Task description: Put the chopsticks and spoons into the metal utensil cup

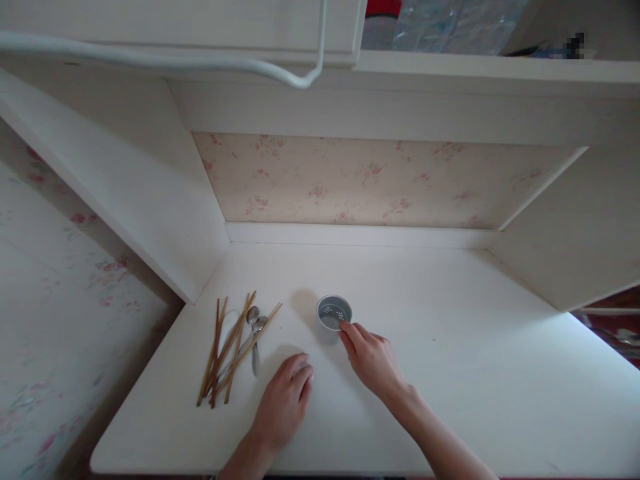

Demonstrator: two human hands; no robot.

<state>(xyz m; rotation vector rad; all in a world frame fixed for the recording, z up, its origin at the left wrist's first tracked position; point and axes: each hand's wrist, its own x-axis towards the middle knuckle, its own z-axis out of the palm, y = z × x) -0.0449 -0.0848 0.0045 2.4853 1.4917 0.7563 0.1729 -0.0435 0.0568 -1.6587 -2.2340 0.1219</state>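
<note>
A grey cup-shaped utensil holder (pixel 334 305) with small holes inside it is near the middle of the white tabletop. My right hand (pixel 373 357) grips its near rim between thumb and fingers. My left hand (pixel 286 400) rests on the tabletop in front of the holder, fingers loosely curled, with nothing visible in them. Left of that hand lies a loose pile of wooden chopsticks (pixel 227 347), crossing one another. Among them are metal spoons (pixel 254 315), their handles partly hidden under the chopsticks.
The white tabletop (pixel 450 387) is bounded by a left side panel (pixel 125 153), a right side panel (pixel 575 227) and a low back ledge (pixel 360 235). Overhead are a shelf (pixel 475 77) and a white curved tube (pixel 200 63). Clear plastic (pixel 450 27) sits on the shelf.
</note>
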